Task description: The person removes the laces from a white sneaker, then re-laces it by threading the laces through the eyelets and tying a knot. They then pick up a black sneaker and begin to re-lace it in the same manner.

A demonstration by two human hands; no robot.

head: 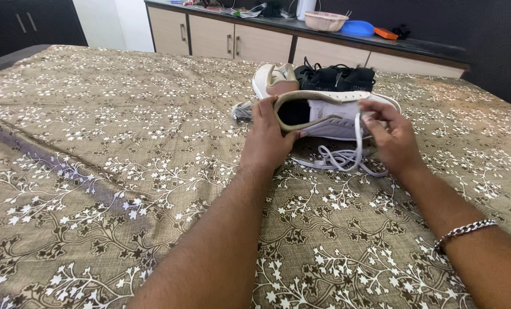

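While left hand grips heel collar of white low-top sneaker on floral brown bedspread, right hand pinches grey shoelace; lacing step seemingly underway; next move likely needs lace tip aligned with eyelet.

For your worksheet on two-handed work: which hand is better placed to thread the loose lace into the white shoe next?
Probably the right hand: its fingers already pinch the grey lace beside the white shoe. The left hand grips the shoe's heel collar, steadying it.
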